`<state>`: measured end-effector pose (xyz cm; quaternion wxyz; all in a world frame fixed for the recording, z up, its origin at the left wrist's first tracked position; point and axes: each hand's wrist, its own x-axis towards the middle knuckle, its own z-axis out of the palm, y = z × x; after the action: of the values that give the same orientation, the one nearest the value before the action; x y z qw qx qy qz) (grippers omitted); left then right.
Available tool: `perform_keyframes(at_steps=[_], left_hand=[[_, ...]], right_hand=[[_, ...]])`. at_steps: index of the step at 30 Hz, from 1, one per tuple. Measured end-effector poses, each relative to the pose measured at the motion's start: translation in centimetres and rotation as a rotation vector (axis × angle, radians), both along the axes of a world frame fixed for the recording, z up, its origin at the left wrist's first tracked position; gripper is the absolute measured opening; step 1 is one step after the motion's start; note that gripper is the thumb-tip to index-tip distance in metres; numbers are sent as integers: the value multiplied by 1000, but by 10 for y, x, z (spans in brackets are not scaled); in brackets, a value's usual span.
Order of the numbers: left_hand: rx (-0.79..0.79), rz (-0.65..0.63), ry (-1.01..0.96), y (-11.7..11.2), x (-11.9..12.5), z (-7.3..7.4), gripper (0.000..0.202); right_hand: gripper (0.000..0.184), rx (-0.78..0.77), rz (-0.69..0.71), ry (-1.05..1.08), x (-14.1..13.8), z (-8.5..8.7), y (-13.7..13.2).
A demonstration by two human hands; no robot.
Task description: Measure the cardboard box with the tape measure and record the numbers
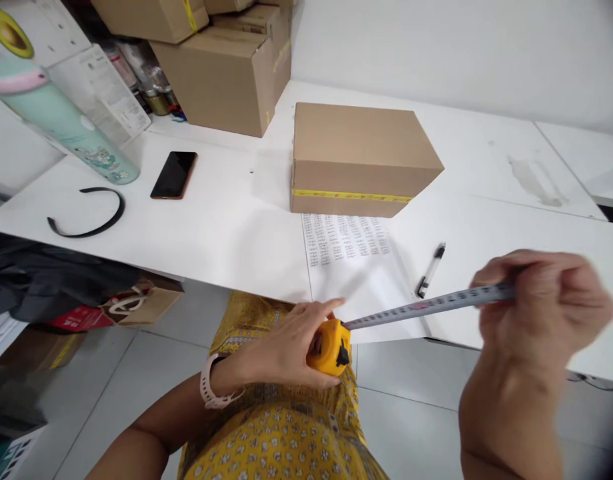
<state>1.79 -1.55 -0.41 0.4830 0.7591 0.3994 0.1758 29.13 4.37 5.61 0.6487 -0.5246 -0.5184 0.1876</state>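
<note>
In my left hand (291,343) I hold the yellow case of a tape measure (329,348), fingers around its sides, just off the table's front edge. The metal blade (421,305) is pulled out to the right, rising slightly. My right hand (541,307) pinches the blade's free end, which the fingers hide. Below the blade lies a printed paper sheet (359,287) with columns of small text. A closed cardboard box (361,160) with yellow tape along its side rests on the sheet's far part. A pen (431,270) lies right of the sheet.
On the left of the white table (226,220) are a phone (174,175), a black headband (93,217) and a mint-green bottle (81,127). More cardboard boxes (221,80) are stacked at the back left. A paper bag (141,303) stands below the table's front edge.
</note>
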Motion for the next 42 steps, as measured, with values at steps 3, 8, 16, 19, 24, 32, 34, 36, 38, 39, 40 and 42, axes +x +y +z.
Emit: perform_keyframes(at_steps=[3,8,16,19,24,32,34,36,38,39,40,42], left_hand=[[8,204,-117,-1,-2,1,113],[185,253,-169,0,-9,-1,108],[522,541,162,45,-38,-16,94],[618,549,321,68,-44,-22,87],[715,504,432,87,-43,-24,65],[871,227,223,49,21,-40,28],[853,194,286,43,35,-47,31],[834,212,342,42,41,-51,34],[816,229,365,44,42,-53,35],[807,236,370,45,42,-53,35],[801,242,375,46,41,-53,35],[797,245,382,47,40,-51,36]], right_hand=[[11,-4,213,-187,-25,-29,-19],[14,108,412,-632,-42,-62,-16],[44,-746,-402,-862,56,-84,63],[46,-938,-293,-962,73,-93,75],[31,-702,-142,-704,73,-91,67],[34,-304,374,60,21,-61,27],[30,-346,403,7,-2,-61,22],[24,-372,393,-41,-22,-65,21],[38,-388,406,-47,-39,-69,26],[44,-405,441,-28,-46,-71,30],[47,-434,494,-2,-51,-74,35],[49,-501,584,39,-59,-78,47]])
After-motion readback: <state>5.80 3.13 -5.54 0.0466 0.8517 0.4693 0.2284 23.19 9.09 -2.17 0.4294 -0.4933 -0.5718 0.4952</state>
